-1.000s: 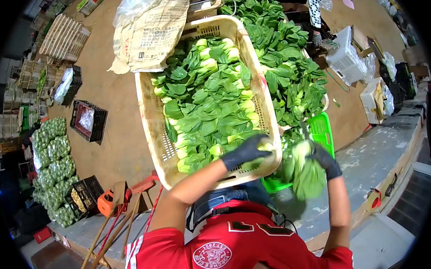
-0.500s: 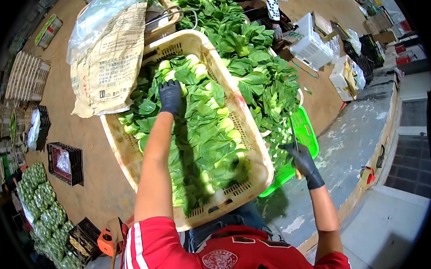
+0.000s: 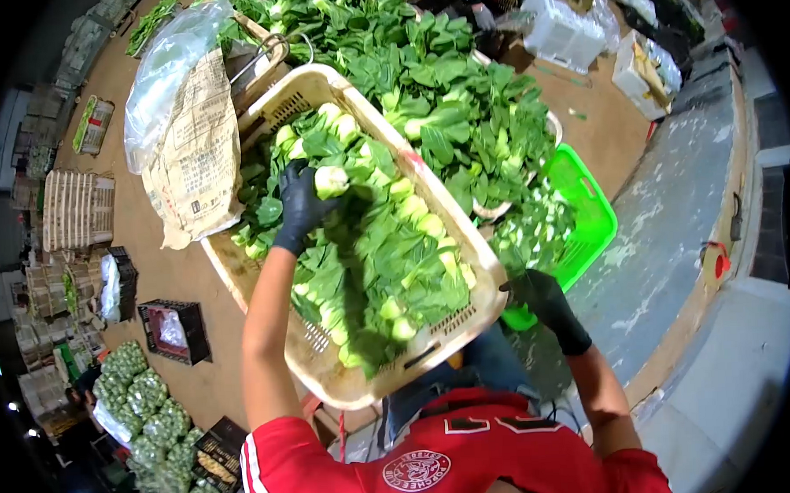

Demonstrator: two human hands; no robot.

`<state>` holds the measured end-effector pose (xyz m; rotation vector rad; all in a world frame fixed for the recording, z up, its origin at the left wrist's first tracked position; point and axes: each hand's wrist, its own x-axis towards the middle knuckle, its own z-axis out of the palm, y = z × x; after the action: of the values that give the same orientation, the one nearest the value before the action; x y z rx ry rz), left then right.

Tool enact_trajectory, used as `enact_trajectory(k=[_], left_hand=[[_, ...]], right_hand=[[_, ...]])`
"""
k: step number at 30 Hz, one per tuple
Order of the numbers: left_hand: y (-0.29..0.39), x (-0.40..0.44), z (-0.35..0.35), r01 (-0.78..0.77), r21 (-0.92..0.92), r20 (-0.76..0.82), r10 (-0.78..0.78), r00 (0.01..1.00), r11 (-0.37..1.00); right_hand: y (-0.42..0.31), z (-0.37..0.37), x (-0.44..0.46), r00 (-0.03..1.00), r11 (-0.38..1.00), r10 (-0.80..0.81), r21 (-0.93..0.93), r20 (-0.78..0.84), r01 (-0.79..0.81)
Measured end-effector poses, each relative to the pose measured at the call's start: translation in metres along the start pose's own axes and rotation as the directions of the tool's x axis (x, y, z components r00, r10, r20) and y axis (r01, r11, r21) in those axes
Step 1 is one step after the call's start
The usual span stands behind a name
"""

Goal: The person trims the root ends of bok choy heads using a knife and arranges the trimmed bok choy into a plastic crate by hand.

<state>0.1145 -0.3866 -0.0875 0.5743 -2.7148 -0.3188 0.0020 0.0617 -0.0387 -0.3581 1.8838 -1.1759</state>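
Observation:
My left hand (image 3: 302, 208), in a black glove, is over the left side of a cream plastic crate (image 3: 494, 299) of bok choy. Its fingers are closed round a bok choy (image 3: 330, 181) whose pale base points right. Rows of bok choy (image 3: 408, 206) lie beneath, leaves overlapping. My right hand (image 3: 543, 303), also black-gloved, is curled and slightly blurred beside the crate's near right corner, in front of a green basket (image 3: 592, 204). The knife that showed in it half a second ago is now hidden by the hand.
A large heap of bok choy (image 3: 440, 77) spreads beyond the crate. Trimmed pieces (image 3: 535, 231) lie by the green basket. A paper sack (image 3: 199, 154) and clear plastic (image 3: 172, 76) hang over the crate's far left edge. A black crate (image 3: 175, 331) stands on the floor at left.
My left hand has gone from resting on the leaves to gripping a bok choy. My right hand has turned and moved slightly down, and the knife has gone out of sight. The view has shifted.

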Motion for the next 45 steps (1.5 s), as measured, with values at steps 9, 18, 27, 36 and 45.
enact_trajectory(k=[9,18,27,36,45], left_hand=[[0.265,-0.055,-0.050,0.203,-0.680,0.262,-0.025,0.965,0.704],[0.386,-0.063,-0.011,-0.030,-0.614,0.263,0.241,0.934,0.788],[0.449,-0.062,-0.001,0.392,-0.758,0.612,0.363,0.703,0.521],[0.429,-0.037,0.033,0.714,-0.598,0.762,0.532,0.368,0.363],[0.351,-0.032,0.040,0.869,-0.494,0.829,0.320,0.458,0.037]], right_hand=[[-0.079,-0.004,-0.027,0.822,0.596,-0.570,-0.696,-0.014,0.402],[-0.007,-0.063,-0.091,0.793,0.793,-0.436,-0.599,-0.425,0.114],[0.198,-0.133,-0.120,0.761,0.919,0.174,-0.176,-0.626,-0.354],[0.041,-0.148,-0.097,0.909,0.952,-0.302,-0.147,-0.287,0.269],[0.083,-0.173,-0.069,0.940,0.987,0.136,0.121,-0.312,-0.103]])
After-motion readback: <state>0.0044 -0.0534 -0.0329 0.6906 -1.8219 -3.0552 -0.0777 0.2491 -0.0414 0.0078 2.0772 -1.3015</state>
